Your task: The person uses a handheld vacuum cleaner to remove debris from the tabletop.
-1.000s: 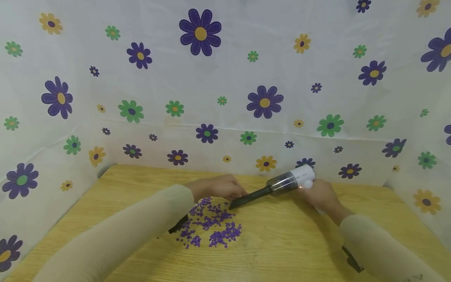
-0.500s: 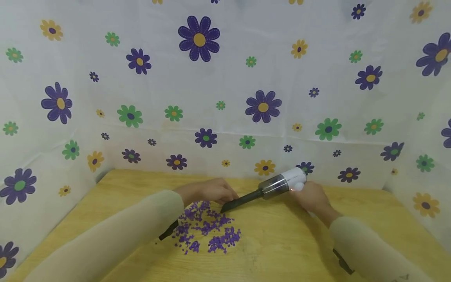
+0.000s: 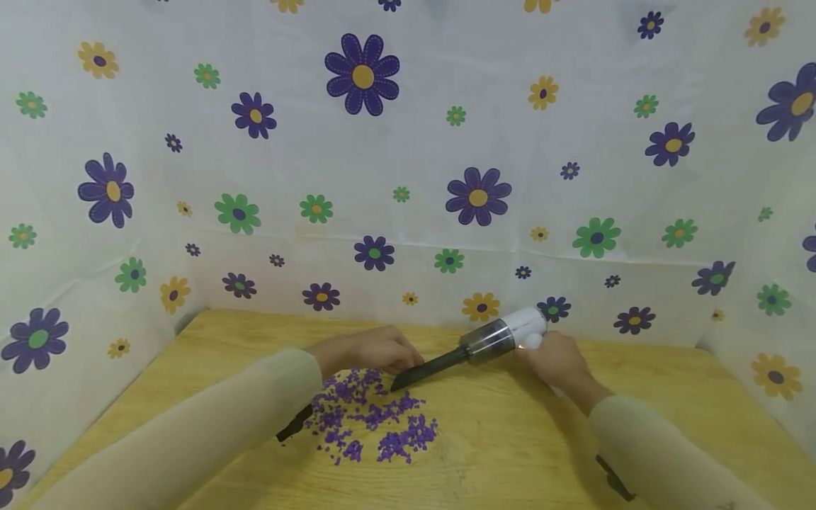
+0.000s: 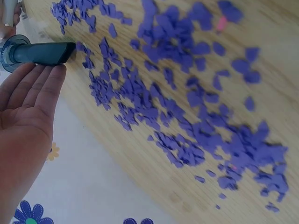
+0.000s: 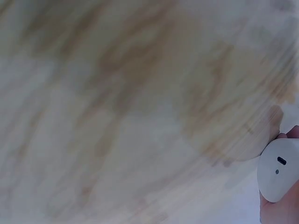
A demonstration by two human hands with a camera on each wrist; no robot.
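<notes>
My right hand point(image 3: 561, 363) grips the white handle of a handheld vacuum cleaner point(image 3: 491, 342) with a clear dust cup. Its dark nozzle point(image 3: 433, 367) slants down to the left, the tip at the upper right of a scatter of purple paper scraps point(image 3: 398, 440). Against that nozzle, near its tip, rest the straight fingertips of my left hand point(image 3: 376, 352). In the left wrist view the fingers point(image 4: 41, 86) lie along the nozzle point(image 4: 46, 53); the thumb is hidden. The right wrist view catches only the vacuum's white end point(image 5: 276, 170) and part of the holding hand point(image 5: 280, 209).
The scraps lie on a wooden table point(image 3: 510, 439), with a few pink bits point(image 4: 222, 23) among them. A white cloth point(image 3: 408, 142) printed with flowers stands behind the table and at both sides.
The vacuum cleaner and both hands have shifted left and slightly nearer, bringing the nozzle tip further over the scraps' upper edge. The head view has tilted a little upward.
</notes>
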